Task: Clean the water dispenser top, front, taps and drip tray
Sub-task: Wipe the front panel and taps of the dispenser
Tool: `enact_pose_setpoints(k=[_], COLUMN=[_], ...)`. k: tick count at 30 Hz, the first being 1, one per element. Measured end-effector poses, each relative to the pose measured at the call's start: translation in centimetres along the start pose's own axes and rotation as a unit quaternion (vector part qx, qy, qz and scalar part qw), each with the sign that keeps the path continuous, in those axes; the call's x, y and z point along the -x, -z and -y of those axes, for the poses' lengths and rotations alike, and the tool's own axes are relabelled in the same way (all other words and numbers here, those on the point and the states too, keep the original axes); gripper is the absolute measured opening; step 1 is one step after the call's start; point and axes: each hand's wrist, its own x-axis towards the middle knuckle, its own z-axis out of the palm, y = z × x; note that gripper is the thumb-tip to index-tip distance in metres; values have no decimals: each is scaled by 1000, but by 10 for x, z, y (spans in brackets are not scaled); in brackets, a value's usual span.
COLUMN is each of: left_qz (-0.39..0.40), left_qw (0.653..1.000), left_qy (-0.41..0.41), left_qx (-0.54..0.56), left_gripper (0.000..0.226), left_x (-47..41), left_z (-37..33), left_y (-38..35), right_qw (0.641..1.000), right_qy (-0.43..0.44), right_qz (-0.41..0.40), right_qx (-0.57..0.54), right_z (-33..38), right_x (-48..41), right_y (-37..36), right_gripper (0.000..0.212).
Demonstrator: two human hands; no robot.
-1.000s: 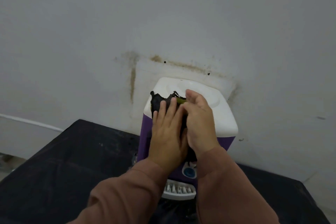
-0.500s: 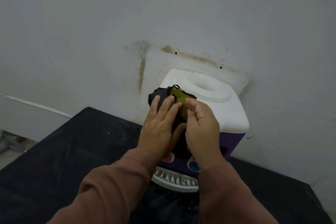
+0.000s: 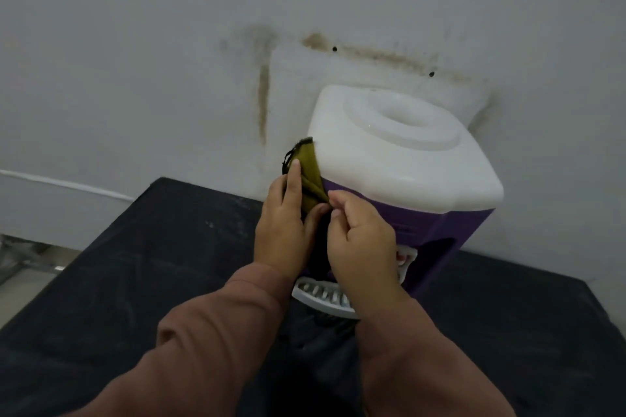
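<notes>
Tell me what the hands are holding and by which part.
Both hold the olive cloth at the water dispenser corner: the left hand grips its middle, the right hand pinches its lower fold.

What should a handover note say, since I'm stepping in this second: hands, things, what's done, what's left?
Left hand holds the cloth between thumb and fingers at the left front corner of the dispenser, just under the white top.
Right hand pinches the cloth's lower fold.
Done: cannot tell which parts are wiped.
Left, at least: taps and drip tray, neither touched now.
</notes>
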Motion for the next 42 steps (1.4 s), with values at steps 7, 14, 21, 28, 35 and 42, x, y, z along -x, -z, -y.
enact_pose_setpoints(k=[7, 14, 21, 28, 35, 42], left_qz=[93, 96, 103, 148, 127, 219], left_qw=[988, 992, 991, 983, 989, 961], left_qy=[108, 74, 83, 108, 73, 169], left_qx=[52, 32, 20, 29, 12, -34], left_gripper=[65, 45, 42, 31, 37, 40], left_x=[13, 4, 8, 11, 16, 32], left_z=[28, 33, 43, 50, 52, 71], left_y=[-9, -2, -12, -12, -15, -28], right_qw=[998, 979, 960, 903, 876, 891], right_qy=[-59, -190, -247, -302, -328, -310], right_qz=[31, 78, 94, 50, 1, 58], right_qx=[15, 5, -88, -302, -354, -328], right_z=[-1, -9, -24, -19, -20, -27], right_x=[11, 15, 16, 9, 5, 8], right_y=[-20, -40, -56, -56, -61, -58], right_gripper=[32, 37, 46, 45, 28, 40])
